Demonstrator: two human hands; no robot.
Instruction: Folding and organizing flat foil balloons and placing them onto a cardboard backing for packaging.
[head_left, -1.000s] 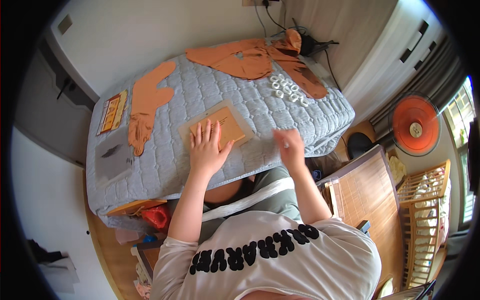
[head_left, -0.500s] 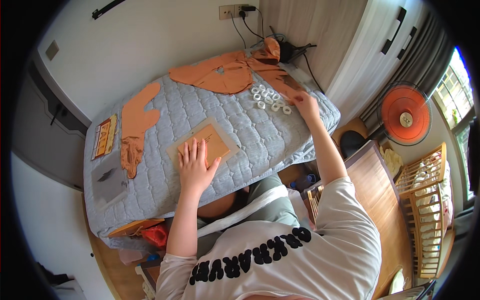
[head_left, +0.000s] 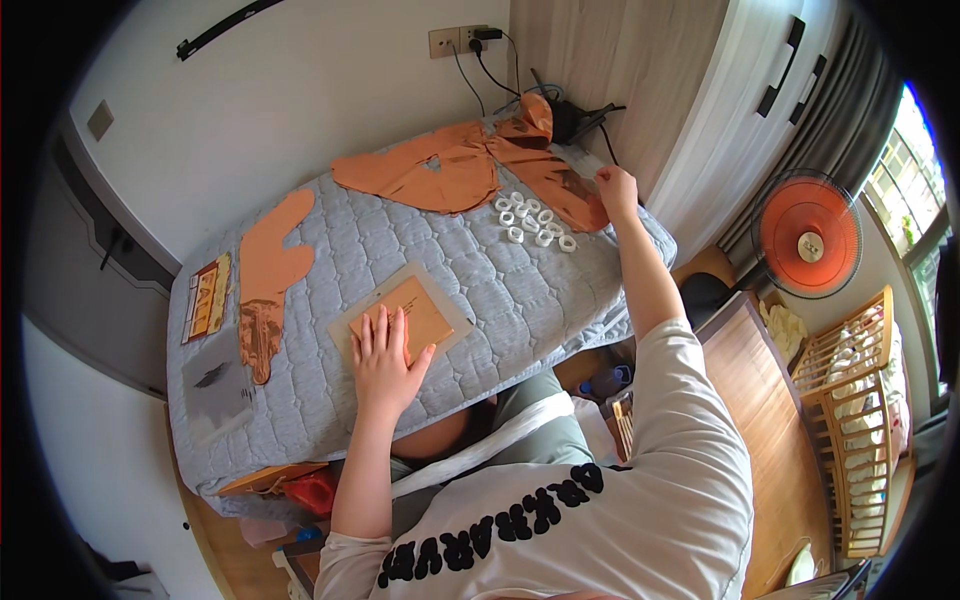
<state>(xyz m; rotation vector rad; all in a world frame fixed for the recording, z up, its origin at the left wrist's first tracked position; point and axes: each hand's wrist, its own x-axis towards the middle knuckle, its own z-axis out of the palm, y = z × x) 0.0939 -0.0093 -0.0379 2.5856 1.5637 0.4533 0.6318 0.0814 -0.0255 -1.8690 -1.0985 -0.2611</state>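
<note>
My left hand [head_left: 382, 352] lies flat with fingers spread on a folded orange foil piece in a clear flat packet [head_left: 440, 325], on the grey quilted mattress. My right hand [head_left: 616, 190] is stretched to the far right end of the mattress, its fingers closed together. What they hold, if anything, is too small to make out. Just left of that hand lies the tail of a crumpled copper-coloured foil balloon [head_left: 545, 180]. Several small white rings, like tape rolls [head_left: 532, 218], are heaped nearer to me.
At left lie another flat copper foil balloon [head_left: 275, 255], a clear sheet with dark marks [head_left: 215, 385] and a small printed card [head_left: 207, 300]. Black cables [head_left: 580, 120] hang by the wall. A fan [head_left: 808, 247] and a wooden crib [head_left: 850, 400] stand to the right.
My right hand has moved farther away from me, off the spot beside the white rings, past the foil's tail. My left hand stays flat on the packet. The view has shifted slightly.
</note>
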